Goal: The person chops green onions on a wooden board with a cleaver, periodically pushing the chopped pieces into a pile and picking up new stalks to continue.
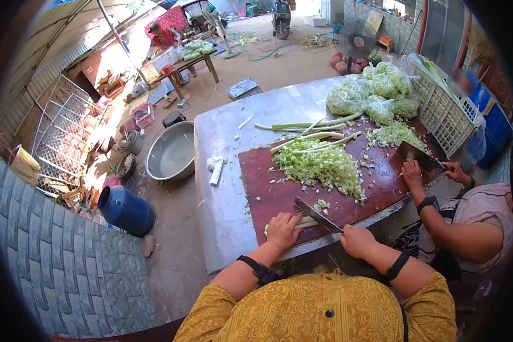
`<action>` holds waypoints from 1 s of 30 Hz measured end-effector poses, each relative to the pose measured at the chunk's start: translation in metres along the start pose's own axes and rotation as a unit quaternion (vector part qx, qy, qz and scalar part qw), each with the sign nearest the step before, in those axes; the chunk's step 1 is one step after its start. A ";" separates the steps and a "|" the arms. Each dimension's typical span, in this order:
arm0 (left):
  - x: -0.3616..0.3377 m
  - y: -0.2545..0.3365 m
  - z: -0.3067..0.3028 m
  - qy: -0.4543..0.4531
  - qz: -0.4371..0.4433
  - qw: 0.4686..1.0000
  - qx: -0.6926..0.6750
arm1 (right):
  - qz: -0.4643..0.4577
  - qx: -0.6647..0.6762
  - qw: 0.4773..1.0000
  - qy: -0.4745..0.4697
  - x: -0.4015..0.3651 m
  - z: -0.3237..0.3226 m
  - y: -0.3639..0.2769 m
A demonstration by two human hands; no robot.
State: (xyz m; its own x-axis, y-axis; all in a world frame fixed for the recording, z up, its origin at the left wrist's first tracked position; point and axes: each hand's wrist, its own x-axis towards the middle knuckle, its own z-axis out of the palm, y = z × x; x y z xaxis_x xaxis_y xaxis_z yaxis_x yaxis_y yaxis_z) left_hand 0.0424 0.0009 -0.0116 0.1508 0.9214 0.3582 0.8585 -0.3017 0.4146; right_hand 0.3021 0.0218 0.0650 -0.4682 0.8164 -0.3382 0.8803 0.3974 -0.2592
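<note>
My right hand (pixel 357 241) is closed around the handle of a knife (pixel 318 215), whose blade lies slanted across a small bundle of pale green and white stalks (pixel 306 222). My left hand (pixel 284 229) presses on that bundle just left of the blade, fingers curled over it. Below them is a dark red cutting board (pixel 257 185) on a metal table. A large heap of chopped pale green pieces (pixel 319 165) sits beyond the blade. Several long uncut stalks (pixel 313 124) lie behind and partly over the heap. A loose white piece (pixel 216 171) rests at the left.
At right, a co-worker's hands hold a cleaver (pixel 414 154) beside a smaller chopped heap (pixel 398 135). Filled plastic bags (pixel 376 91) and a crate (pixel 444 108) stand at the back right. A metal basin (pixel 174 151) and blue drum (pixel 125 210) are on the left floor.
</note>
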 end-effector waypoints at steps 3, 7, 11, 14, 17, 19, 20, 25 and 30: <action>-0.004 0.005 0.002 -0.025 0.029 0.999 -0.010 | 0.003 0.006 1.000 0.019 0.016 0.000 -0.012; -0.008 0.004 -0.007 -0.022 0.037 0.999 -0.016 | 0.003 0.020 0.999 0.048 0.024 0.004 -0.007; -0.009 -0.017 -0.019 -0.005 0.002 1.000 -0.001 | 0.018 0.035 0.996 0.080 0.032 0.014 0.011; 0.001 -0.022 -0.018 0.023 0.008 1.000 0.009 | 0.024 0.037 0.996 0.083 0.036 0.008 0.014; 0.018 -0.012 -0.003 0.010 0.035 0.999 -0.013 | 0.031 0.034 0.995 0.084 0.039 0.001 0.021; 0.022 -0.007 0.006 0.008 0.029 0.999 -0.014 | 0.039 0.041 0.995 0.078 0.038 -0.005 0.021; 0.023 -0.006 0.008 0.010 0.029 0.999 -0.014 | 0.035 0.052 0.995 0.073 0.036 -0.002 0.022; 0.025 0.009 -0.015 0.021 0.038 0.998 0.046 | 0.015 0.099 0.994 0.037 0.031 -0.005 0.024; 0.014 -0.004 0.006 0.025 0.015 1.000 -0.001 | -0.007 0.168 0.984 0.058 0.032 0.007 0.036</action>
State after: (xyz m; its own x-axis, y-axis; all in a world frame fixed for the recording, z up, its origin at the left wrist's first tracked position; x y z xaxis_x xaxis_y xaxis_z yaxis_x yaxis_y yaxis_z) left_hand 0.0440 0.0167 -0.0129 0.1506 0.8985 0.4122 0.8527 -0.3291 0.4056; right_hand 0.3184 0.0594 0.0382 -0.4518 0.8613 -0.2325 0.7892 0.2644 -0.5543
